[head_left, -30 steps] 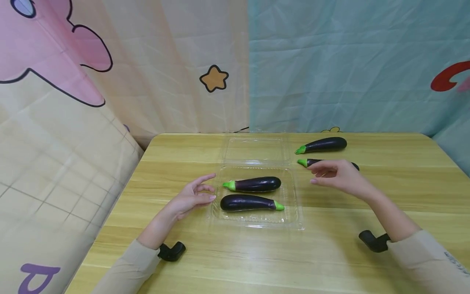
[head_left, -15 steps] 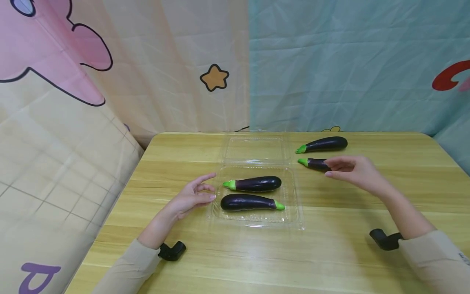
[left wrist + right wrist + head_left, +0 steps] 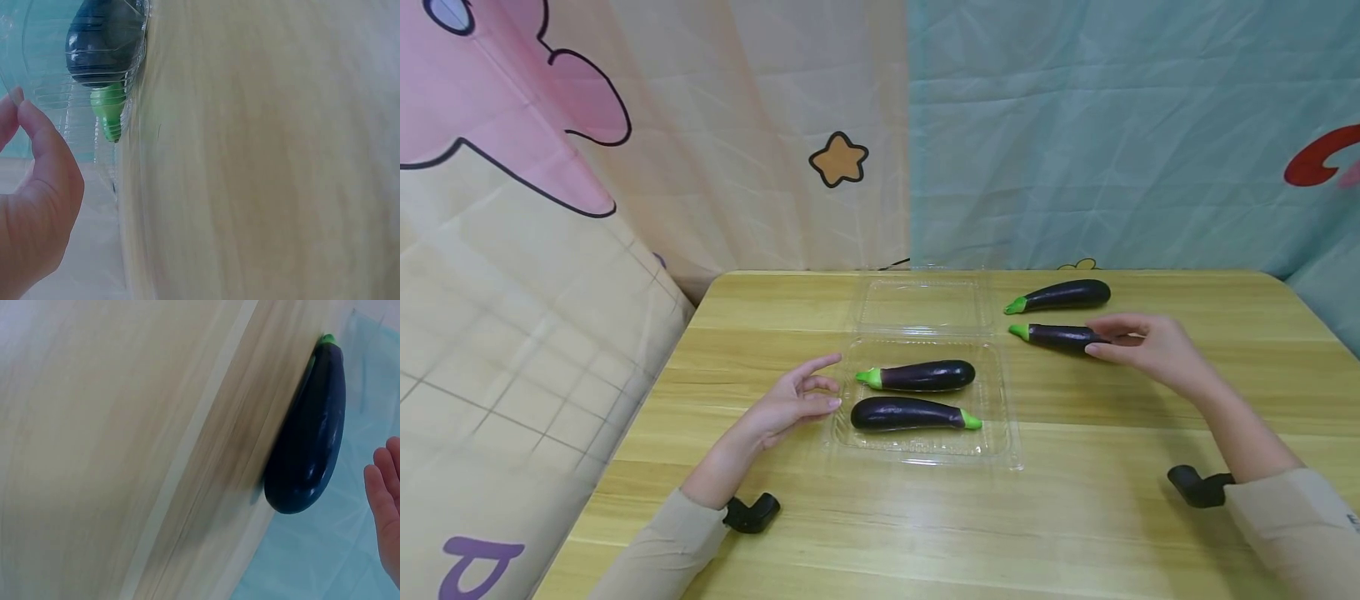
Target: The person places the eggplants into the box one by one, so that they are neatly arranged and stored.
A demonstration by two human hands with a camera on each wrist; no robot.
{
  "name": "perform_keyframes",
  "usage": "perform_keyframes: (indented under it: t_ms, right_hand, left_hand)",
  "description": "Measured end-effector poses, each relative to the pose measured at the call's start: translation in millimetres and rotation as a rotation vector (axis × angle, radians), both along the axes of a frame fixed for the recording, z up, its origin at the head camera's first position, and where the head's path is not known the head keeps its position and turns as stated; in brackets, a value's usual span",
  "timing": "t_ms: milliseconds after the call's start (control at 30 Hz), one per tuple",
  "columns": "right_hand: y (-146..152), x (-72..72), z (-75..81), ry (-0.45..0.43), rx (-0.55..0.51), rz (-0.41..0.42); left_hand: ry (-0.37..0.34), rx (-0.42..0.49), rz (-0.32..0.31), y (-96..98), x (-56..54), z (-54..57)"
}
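Observation:
Two dark purple eggplants, one nearer [image 3: 906,414] and one farther [image 3: 928,376], lie with stems opposite ways inside a clear plastic clamshell container [image 3: 997,433]. My left hand [image 3: 786,404] is at the container's left rim, fingers relaxed and thumb near the rim; the left wrist view shows its fingertips close to the clear edge, contact hard to tell. At the right, my right hand [image 3: 1157,354] hovers over the thick end of a third eggplant [image 3: 1056,336], fingers apart from it. In the right wrist view an eggplant [image 3: 309,431] lies beside the hand's extended fingers.
Behind the container its hinged lid [image 3: 925,304] lies folded back on the table. Another eggplant [image 3: 1069,294] rests near the table's back edge. A patterned cloth backdrop [image 3: 1075,150] hangs behind the wooden table [image 3: 925,533].
My right hand has moved to the right along the third eggplant, from near its stem to its thick end. The left hand and the eggplants have stayed in place.

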State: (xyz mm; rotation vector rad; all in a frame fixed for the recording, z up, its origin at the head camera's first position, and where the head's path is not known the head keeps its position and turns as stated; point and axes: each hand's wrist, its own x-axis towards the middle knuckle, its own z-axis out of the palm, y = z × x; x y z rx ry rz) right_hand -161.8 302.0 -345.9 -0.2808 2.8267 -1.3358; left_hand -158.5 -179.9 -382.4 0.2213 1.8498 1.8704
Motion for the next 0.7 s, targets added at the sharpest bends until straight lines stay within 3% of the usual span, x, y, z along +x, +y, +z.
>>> perform_keyframes:
  t_ms: [333,700]
  right_hand:
    - [10,-4.9,-5.7,0.005,0.038,-0.062]
    - [20,-14.9,-11.4,-0.020,0.104,-0.068]
  left_hand:
    - [0.006,0.004,-0.005,0.1,0.7,0.3]
    - [-0.007,0.019,-0.005,0.7,0.1,0.7]
